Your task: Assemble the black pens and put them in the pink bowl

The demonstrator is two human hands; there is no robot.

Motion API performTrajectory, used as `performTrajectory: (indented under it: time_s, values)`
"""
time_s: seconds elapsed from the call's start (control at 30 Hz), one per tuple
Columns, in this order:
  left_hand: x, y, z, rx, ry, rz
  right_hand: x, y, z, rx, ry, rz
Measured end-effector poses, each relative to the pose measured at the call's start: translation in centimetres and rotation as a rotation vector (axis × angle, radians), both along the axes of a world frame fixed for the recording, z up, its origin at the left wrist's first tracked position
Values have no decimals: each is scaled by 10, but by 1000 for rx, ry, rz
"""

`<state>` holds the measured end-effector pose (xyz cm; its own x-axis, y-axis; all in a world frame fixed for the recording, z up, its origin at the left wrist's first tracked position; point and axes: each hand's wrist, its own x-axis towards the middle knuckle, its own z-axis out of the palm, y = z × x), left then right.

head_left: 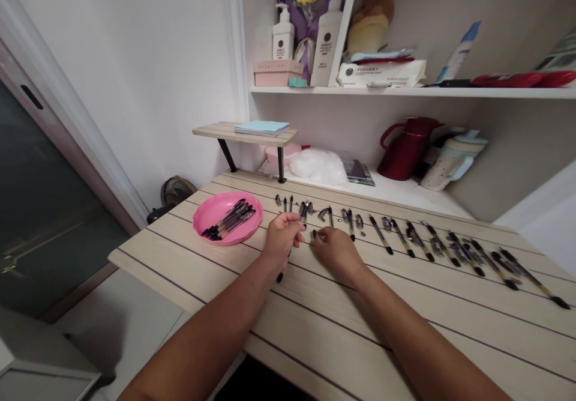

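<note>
My left hand is closed around a pen, whose dark end sticks out below the palm; the rest is mostly hidden. Just to the right, my right hand pinches a small dark piece near the tabletop. It looks like a pen cap, though the fingers cover part of it. Beyond the hands lie a short pen part and several loose caps. A row of uncapped pens stretches to the right, with clear caps among them. Capped black pens fill a pink bowl on the left.
The slatted wooden table backs onto a white shelf unit. A small raised stand holds blue paper. Behind the pens are a white plastic bag, a red jug and a pale bottle.
</note>
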<state>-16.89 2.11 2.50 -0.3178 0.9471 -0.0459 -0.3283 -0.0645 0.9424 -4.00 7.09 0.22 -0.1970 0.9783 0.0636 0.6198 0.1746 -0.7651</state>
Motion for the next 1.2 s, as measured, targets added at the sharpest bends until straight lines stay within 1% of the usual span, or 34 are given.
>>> performTrajectory:
  time_s: [0.07, 0.13, 0.23, 0.27, 0.37, 0.5, 0.63, 0.77, 0.9, 1.2]
  values:
    - [3, -3, 0, -16, -4, -119, 11, 4, 7, -69, 154, 11]
    - [8, -7, 0, -17, -4, -230, 23, 8, 17, -113, 335, -8]
    - [16, -10, 0, -13, 17, -340, 37, 11, 33, -156, 735, -87]
    - [18, -10, -1, -14, 26, -360, 41, 11, 38, -151, 832, -110]
    - [21, -10, -3, -12, 45, -378, 45, 11, 46, -101, 979, -128]
    - [20, -10, -5, -5, 54, -370, 41, 9, 47, -105, 1145, -90]
    - [20, -9, -6, -2, 69, -367, 38, 7, 43, -147, 1203, -82]
    - [20, -10, -5, -1, 96, -375, 38, 8, 40, -185, 1175, -82]
    - [20, -10, -4, -20, 114, -364, 36, 8, 38, -206, 1141, -48]
    - [19, -9, -5, -25, 147, -337, 26, 1, 28, -237, 1076, 0]
